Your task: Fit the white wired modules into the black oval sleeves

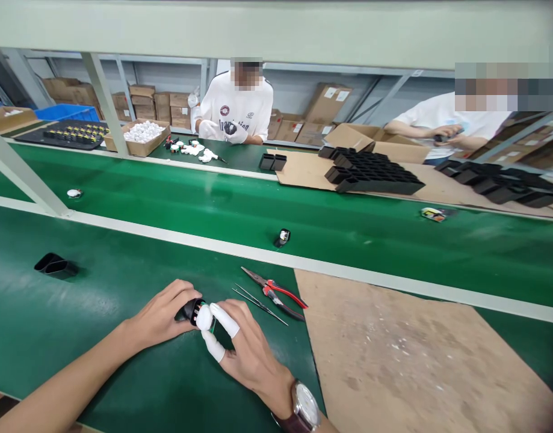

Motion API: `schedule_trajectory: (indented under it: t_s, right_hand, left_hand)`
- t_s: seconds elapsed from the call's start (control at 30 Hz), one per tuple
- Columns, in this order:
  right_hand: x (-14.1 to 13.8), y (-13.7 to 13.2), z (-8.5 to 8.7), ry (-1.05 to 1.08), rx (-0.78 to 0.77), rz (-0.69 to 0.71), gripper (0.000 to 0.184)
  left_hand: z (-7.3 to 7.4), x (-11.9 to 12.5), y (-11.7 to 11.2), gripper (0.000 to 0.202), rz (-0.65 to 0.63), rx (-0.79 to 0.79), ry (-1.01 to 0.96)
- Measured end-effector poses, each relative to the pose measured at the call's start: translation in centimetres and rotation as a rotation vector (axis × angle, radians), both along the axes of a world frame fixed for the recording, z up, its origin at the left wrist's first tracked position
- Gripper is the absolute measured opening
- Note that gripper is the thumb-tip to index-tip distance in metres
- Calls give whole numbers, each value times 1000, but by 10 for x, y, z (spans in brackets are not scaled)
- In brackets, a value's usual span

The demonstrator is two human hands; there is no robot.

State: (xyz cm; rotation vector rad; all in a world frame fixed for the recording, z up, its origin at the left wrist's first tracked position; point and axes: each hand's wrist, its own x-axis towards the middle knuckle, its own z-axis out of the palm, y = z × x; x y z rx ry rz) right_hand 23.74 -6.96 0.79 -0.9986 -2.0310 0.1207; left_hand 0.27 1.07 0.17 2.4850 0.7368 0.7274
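Observation:
My left hand (172,310) is closed around a black plastic housing (186,312) just above the green table. In my right hand (247,343), thumb and forefinger in white finger cots pinch a small circuit board (212,325) with a round white part (204,317) on it. The board sits at the housing's open end; how far it goes inside I cannot tell. Right of my hands lie long-nose pliers (276,293) with red and black handles, and metal tweezers (260,305) beside them. Two joined black housings (56,265) stand at the left.
A brown cardboard sheet (407,349) covers the table at right. Beyond a pale rail, a green conveyor belt (204,210) carries a few small assemblies, one black housing (282,237) among them. Across it, two people (240,108) handle parts near rows of black housings (375,171).

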Motion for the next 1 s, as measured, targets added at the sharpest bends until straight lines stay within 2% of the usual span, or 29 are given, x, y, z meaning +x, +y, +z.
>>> schedule_trajectory:
  t_s: [0.23,0.57,0.83,1.0]
  right_hand:
    - [0,-1,-2,-39,-35,-21,70]
    - [0,-1,10,-82,-123,-25,59]
    - [2,0,3,-70,-120,-19,63]
    - [3,0,5,-111,-94,-34,55]
  left_hand:
    - [-4,-1,-1,41,19,28,52]
    - [0,1,-3,40,-13,36,85]
    - [-1,2,-4,42,-22,68,89]
    - [-1,3,-6,42,-17,70,90]
